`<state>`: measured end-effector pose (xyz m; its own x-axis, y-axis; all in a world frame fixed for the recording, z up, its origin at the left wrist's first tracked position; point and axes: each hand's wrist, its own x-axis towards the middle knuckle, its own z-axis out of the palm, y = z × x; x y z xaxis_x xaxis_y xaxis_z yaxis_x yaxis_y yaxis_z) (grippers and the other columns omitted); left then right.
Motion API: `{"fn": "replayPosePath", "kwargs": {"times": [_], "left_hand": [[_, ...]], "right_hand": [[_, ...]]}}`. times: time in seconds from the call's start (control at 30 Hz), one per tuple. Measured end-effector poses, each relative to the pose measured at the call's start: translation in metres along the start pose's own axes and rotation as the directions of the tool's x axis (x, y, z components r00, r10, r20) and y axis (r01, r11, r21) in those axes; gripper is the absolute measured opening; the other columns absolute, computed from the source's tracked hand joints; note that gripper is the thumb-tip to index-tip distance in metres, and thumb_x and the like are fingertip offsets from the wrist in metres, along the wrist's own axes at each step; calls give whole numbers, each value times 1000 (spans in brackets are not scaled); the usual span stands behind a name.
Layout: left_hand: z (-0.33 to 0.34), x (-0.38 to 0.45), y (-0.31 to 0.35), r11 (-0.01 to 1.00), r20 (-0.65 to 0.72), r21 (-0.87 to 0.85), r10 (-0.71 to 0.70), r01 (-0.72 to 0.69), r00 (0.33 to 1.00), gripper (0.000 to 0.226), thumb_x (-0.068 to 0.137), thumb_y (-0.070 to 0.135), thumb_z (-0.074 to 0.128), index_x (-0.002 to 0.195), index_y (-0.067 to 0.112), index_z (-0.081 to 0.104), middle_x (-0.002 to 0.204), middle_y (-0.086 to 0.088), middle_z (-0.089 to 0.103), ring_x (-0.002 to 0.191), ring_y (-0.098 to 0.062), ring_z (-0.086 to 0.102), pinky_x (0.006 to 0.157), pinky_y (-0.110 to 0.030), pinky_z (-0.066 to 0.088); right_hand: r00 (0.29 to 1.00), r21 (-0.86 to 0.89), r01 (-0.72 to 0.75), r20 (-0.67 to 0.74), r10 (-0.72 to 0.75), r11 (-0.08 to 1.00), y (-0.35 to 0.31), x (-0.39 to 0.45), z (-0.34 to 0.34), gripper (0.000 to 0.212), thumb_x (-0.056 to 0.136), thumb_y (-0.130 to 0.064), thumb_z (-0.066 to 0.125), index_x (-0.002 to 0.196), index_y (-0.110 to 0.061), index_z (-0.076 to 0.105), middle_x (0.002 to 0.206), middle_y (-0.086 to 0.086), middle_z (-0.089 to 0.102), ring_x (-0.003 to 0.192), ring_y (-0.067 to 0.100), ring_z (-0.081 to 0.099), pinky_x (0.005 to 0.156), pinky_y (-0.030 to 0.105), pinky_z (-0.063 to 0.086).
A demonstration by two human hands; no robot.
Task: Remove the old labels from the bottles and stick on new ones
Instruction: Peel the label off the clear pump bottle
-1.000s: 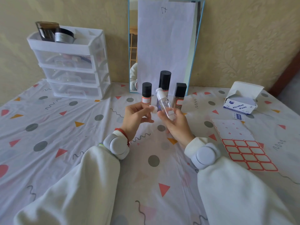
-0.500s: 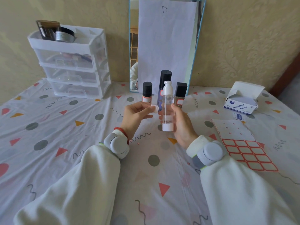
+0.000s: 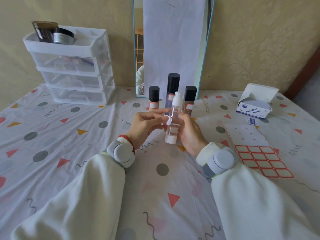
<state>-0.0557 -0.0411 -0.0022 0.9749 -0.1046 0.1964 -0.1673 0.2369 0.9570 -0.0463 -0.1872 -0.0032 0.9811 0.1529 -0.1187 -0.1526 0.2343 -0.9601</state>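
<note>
My right hand point(image 3: 189, 131) grips a clear pump bottle point(image 3: 173, 118) with a white top and white base, held upright above the cloth. My left hand point(image 3: 147, 122) pinches a small white label point(image 3: 168, 120) against the bottle's left side. Behind them stand three black-capped bottles: a short one point(image 3: 154, 98) and a square one point(image 3: 189, 99) with red-edged labels, and a tall one point(image 3: 173, 87). A sheet of red-bordered labels point(image 3: 263, 160) lies to the right.
A white three-drawer organiser point(image 3: 72, 70) with jars on top stands at the back left. A mirror point(image 3: 173, 40) covered by paper leans on the wall. An open box of alcohol pads point(image 3: 254, 104) and a loose pad sachet point(image 3: 252, 121) lie at the right.
My right hand turned the clear bottle from tilted to upright. My left hand brought the small white label from beside the bottle up against its side.
</note>
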Motion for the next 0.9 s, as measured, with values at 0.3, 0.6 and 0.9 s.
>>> {"fn": "replayPosePath", "kwargs": {"times": [0.3,0.6,0.9], "left_hand": [[1,0,-2,1000,53,2,-13,13,999,19,84,-5,61,77,3,77,118,-13,68,104,-32,66,83,-35,55],[-2,3,-6,999,41,32,-35,34,999,11,83,-4,62,84,-4,73,118,-14,68,105,-37,65,87,-41,55],[-2,1,-3,999,53,-36,-12,14,999,14,83,-6,60,83,-3,74,118,-14,68,100,-33,67,78,-32,56]], "right_hand": [[1000,-26,-12,-19,11,1000,-2,-2,1,35,99,-37,38,115,-16,60,93,5,68,86,20,62,81,40,48],[999,-83,-43,14,44,996,-6,-2,0,41,102,-28,28,129,-5,50,123,23,58,102,28,55,94,44,45],[988,55,-3,154,-6,998,-3,-5,0,30,95,-9,35,105,-14,62,101,8,65,96,22,59,83,33,48]]}}
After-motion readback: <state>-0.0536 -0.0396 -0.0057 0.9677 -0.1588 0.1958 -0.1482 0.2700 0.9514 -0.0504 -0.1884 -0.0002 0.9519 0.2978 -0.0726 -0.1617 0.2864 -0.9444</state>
